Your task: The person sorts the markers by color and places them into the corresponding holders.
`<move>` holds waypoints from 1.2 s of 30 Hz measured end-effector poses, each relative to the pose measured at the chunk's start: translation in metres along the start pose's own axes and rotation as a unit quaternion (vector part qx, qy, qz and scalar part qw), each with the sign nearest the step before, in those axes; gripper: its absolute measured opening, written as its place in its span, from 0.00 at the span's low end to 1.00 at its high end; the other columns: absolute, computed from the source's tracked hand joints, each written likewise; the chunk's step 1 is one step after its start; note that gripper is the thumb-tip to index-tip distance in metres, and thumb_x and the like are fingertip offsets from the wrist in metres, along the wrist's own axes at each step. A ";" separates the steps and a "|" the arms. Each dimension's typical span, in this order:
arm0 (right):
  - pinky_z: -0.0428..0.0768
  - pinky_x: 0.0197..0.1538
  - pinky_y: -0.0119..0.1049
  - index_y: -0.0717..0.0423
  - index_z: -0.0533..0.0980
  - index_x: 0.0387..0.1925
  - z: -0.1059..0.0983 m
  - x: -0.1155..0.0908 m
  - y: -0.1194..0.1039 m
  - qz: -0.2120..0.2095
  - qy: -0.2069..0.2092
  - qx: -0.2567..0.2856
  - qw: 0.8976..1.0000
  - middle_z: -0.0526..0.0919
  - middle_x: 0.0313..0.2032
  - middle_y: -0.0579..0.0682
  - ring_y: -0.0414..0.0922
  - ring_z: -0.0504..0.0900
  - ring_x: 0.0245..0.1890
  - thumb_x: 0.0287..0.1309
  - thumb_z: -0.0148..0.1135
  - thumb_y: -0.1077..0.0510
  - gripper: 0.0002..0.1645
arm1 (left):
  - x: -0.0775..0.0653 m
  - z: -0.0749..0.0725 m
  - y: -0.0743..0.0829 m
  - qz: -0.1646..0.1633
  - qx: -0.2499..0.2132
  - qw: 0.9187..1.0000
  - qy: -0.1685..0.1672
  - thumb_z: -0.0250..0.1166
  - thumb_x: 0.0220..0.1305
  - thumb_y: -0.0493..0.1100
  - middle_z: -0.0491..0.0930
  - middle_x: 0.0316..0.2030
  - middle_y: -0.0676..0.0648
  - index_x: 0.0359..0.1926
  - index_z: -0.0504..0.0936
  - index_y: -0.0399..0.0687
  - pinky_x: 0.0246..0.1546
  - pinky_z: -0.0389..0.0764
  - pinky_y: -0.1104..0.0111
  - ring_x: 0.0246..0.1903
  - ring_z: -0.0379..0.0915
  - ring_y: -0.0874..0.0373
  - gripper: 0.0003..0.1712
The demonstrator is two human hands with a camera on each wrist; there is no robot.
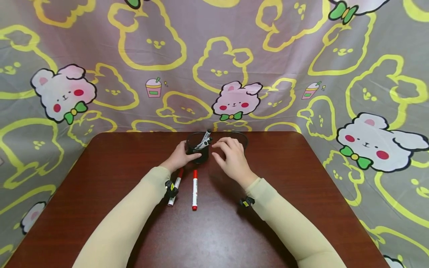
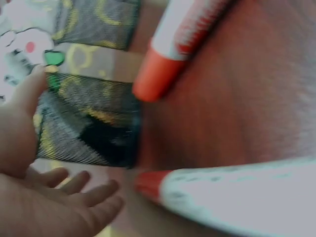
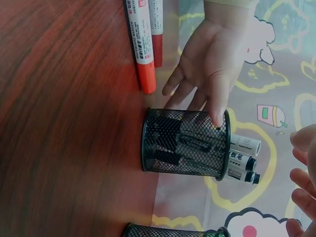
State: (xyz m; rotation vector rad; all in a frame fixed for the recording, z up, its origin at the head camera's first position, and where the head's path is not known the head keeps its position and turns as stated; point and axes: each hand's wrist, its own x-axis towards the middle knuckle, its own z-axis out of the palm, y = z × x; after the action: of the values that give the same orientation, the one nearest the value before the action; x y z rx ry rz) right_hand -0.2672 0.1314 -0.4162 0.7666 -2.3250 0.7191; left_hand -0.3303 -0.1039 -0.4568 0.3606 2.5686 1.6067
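A black mesh pen holder [image 1: 200, 158] stands near the table's far edge, with three black-capped markers [image 3: 243, 159] leaning in it, their ends above the rim. My left hand [image 1: 179, 158] holds this holder from the left; its thumb lies on the near side by the rim and its fingers reach round behind. My right hand [image 1: 232, 160] hovers just right of the markers' ends, thumb and fingers apart, nothing between them. Two red-capped markers lie on the table before the holder: a nearer one [image 1: 195, 190] and another [image 1: 179, 181] partly under my left wrist.
A second mesh pen holder [image 1: 244, 138] stands at the back, right of the first and largely hidden behind my right hand. The brown table [image 1: 288, 186] ends at a patterned cloth [image 1: 187, 82] hung behind and at both sides.
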 end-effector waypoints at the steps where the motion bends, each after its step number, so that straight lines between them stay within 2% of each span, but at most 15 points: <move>1: 0.71 0.54 0.49 0.51 0.84 0.49 -0.001 -0.001 0.000 -0.001 0.000 0.000 1.000 0.80 0.51 0.51 0.52 0.74 0.51 0.65 0.70 0.54 0.12 | -0.001 -0.002 0.002 -0.006 0.000 1.000 -0.008 0.74 0.64 0.39 0.72 0.64 0.27 0.69 0.63 0.25 0.69 0.72 0.49 0.65 0.72 0.37 0.41; 6: 0.71 0.55 0.51 0.51 0.84 0.47 -0.008 -0.005 0.001 -0.002 0.001 -0.003 1.000 0.80 0.50 0.50 0.52 0.74 0.51 0.64 0.71 0.55 0.12 | -0.011 -0.016 0.015 -0.061 0.034 0.997 -0.036 0.69 0.67 0.43 0.66 0.70 0.25 0.74 0.56 0.25 0.72 0.67 0.48 0.70 0.64 0.34 0.45; 11: 0.71 0.55 0.53 0.51 0.84 0.46 -0.015 -0.010 0.003 -0.002 0.009 -0.002 1.000 0.80 0.50 0.50 0.52 0.75 0.51 0.61 0.74 0.56 0.12 | -0.020 -0.029 0.024 -0.074 0.080 0.993 -0.047 0.65 0.72 0.47 0.68 0.71 0.29 0.74 0.59 0.29 0.72 0.67 0.47 0.71 0.64 0.35 0.41; 14: 0.71 0.54 0.52 0.51 0.84 0.46 -0.019 -0.013 0.005 -0.001 0.010 -0.001 1.000 0.80 0.50 0.50 0.52 0.75 0.51 0.62 0.73 0.56 0.12 | -0.027 -0.036 0.031 -0.071 0.105 0.991 -0.041 0.63 0.74 0.50 0.71 0.69 0.31 0.73 0.62 0.33 0.71 0.68 0.47 0.70 0.66 0.36 0.38; 18: 0.71 0.53 0.52 0.52 0.84 0.46 -0.025 -0.018 0.007 0.004 0.015 0.004 1.000 0.81 0.49 0.50 0.52 0.76 0.50 0.63 0.73 0.56 0.11 | -0.037 -0.042 0.040 -0.050 0.130 0.990 -0.007 0.62 0.74 0.51 0.77 0.64 0.33 0.68 0.69 0.34 0.67 0.72 0.48 0.65 0.72 0.38 0.32; 23: 0.72 0.53 0.54 0.53 0.84 0.45 -0.032 -0.023 0.008 0.008 0.029 0.015 0.999 0.82 0.48 0.50 0.53 0.76 0.49 0.62 0.73 0.58 0.11 | -0.049 -0.045 0.052 -0.008 0.129 0.990 0.050 0.63 0.74 0.47 0.82 0.56 0.34 0.60 0.76 0.35 0.60 0.77 0.49 0.54 0.80 0.39 0.23; 30: 0.73 0.52 0.52 0.53 0.84 0.44 -0.040 -0.030 0.009 0.000 0.042 0.018 0.999 0.82 0.47 0.50 0.51 0.77 0.47 0.61 0.73 0.60 0.10 | -0.067 -0.041 0.066 0.032 0.119 0.987 0.106 0.64 0.74 0.44 0.83 0.47 0.38 0.52 0.80 0.39 0.50 0.80 0.54 0.45 0.80 0.44 0.15; 36: 0.74 0.51 0.49 0.54 0.84 0.43 -0.047 -0.033 0.008 -0.024 0.061 0.022 0.998 0.83 0.46 0.51 0.51 0.78 0.46 0.61 0.72 0.61 0.08 | -0.080 -0.035 0.074 0.086 0.113 0.980 0.137 0.64 0.72 0.42 0.85 0.43 0.40 0.49 0.82 0.40 0.49 0.81 0.55 0.43 0.80 0.46 0.10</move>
State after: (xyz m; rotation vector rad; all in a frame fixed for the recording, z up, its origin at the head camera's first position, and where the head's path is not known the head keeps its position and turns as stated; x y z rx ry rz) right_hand -0.2333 0.1783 -0.4082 0.7725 -2.1805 0.7774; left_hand -0.2489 -0.1228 -0.3785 0.4163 3.0183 1.5109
